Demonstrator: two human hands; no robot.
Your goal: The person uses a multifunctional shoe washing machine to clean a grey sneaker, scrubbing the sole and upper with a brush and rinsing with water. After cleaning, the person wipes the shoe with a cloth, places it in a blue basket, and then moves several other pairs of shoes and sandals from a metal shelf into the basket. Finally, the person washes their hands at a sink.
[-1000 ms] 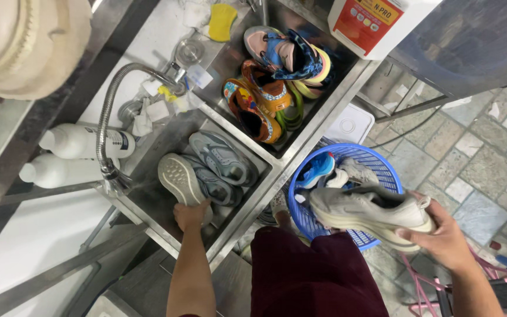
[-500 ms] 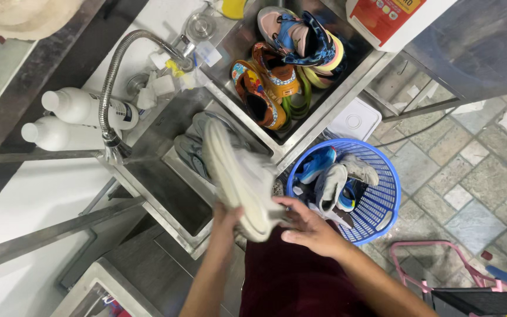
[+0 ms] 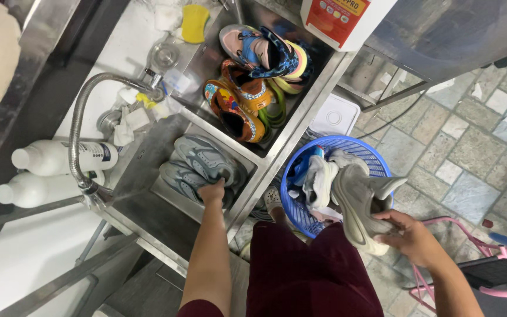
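Looking down from the head camera, I have my right hand (image 3: pixel 413 239) closest in, fingers curled around the heel collar of a pale grey sneaker (image 3: pixel 359 202), which hangs sole-outward above the near rim of the blue basket (image 3: pixel 382 157). I judge it light and soft in the upper, stiff only at the sole, so the heel is the sound place to grip; if wet, it could slip. Other pale and blue shoes lie in the basket beneath it.

My left hand (image 3: pixel 212 192) reaches further out into the near basin of the steel sink (image 3: pixel 148 202), fingers closed over the heel end of a grey sneaker (image 3: pixel 205 157) that lies beside its pair (image 3: pixel 177 176) on the basin floor. Those look equally light, though the mesh will give under the fingers.

Room is tight: the sink's front edge and the divider wall hem the left arm in, and the curved tap hose (image 3: pixel 78 132) arcs just beside it. Beyond the divider, the far basin holds colourful sandals and sneakers (image 3: pixel 250 82). Two white bottles (image 3: pixel 60 157) lie on the counter to the left. To the right, the tiled floor (image 3: pixel 470 141) offers space, with a pink frame (image 3: pixel 488 264) near my right wrist.
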